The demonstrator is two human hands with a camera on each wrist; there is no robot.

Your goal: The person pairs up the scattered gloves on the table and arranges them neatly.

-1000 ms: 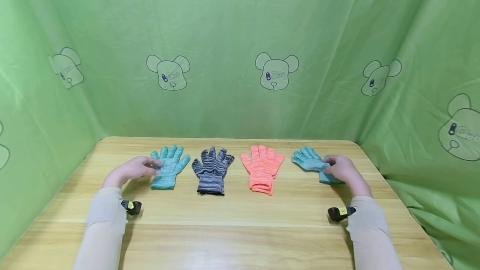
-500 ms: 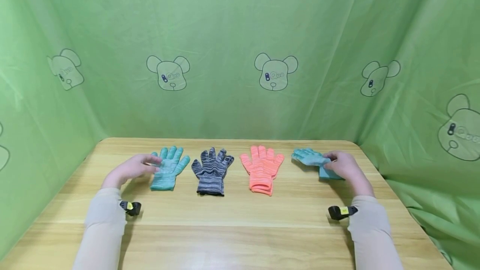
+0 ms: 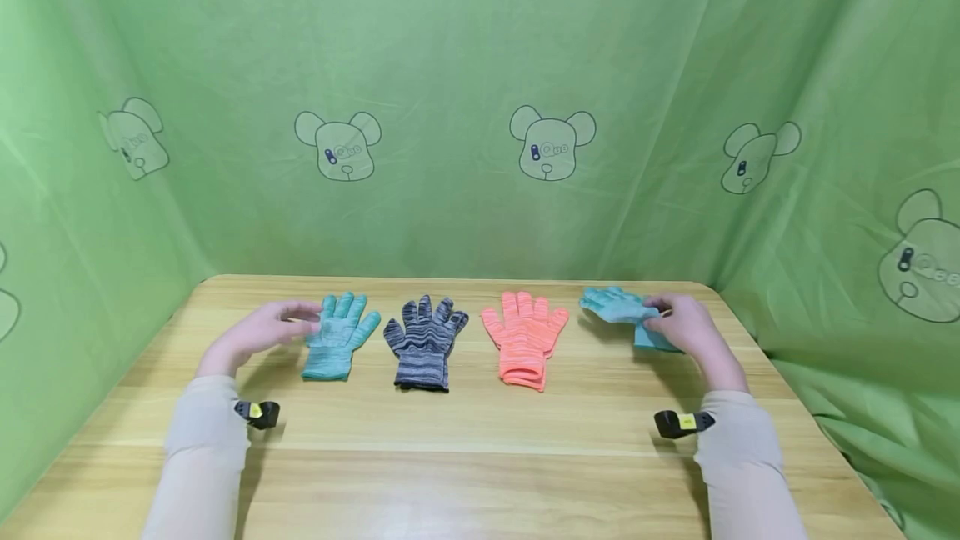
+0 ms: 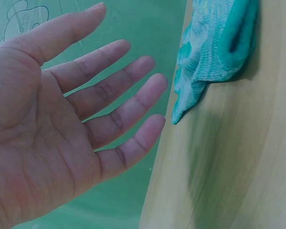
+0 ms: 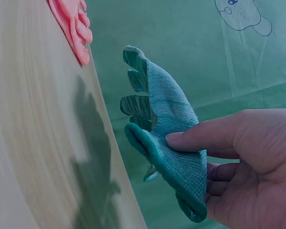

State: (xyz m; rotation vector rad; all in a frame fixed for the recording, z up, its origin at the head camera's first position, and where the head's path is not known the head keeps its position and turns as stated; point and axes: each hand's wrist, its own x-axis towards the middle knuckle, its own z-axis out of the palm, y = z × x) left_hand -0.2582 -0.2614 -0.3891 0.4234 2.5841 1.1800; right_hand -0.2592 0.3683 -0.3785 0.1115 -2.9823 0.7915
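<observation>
At the right of the table, my right hand (image 3: pixel 686 327) pinches a teal knit glove (image 3: pixel 615 307) near its cuff, thumb on one side and fingers behind. In the right wrist view this glove (image 5: pixel 169 105) hangs above the table, its shadow on the wood. My left hand (image 3: pixel 262 332) hovers beside another teal glove (image 3: pixel 336 340), which lies flat at the left. The left wrist view shows the left hand (image 4: pixel 71 105) with fingers spread and loosely extended, nothing in it, apart from the teal glove (image 4: pixel 209 52).
Between the two hands lie a grey-black striped glove (image 3: pixel 425 344) and a coral glove (image 3: pixel 523 336), fingers pointing away. The wooden table (image 3: pixel 480 473) is enclosed by a green curtain (image 3: pixel 450 223) with bear-head prints at its back and sides.
The right hand has raised the teal glove off the table, its cuff coming up last. My left hand has drawn slightly left and up, away from the left teal glove.
</observation>
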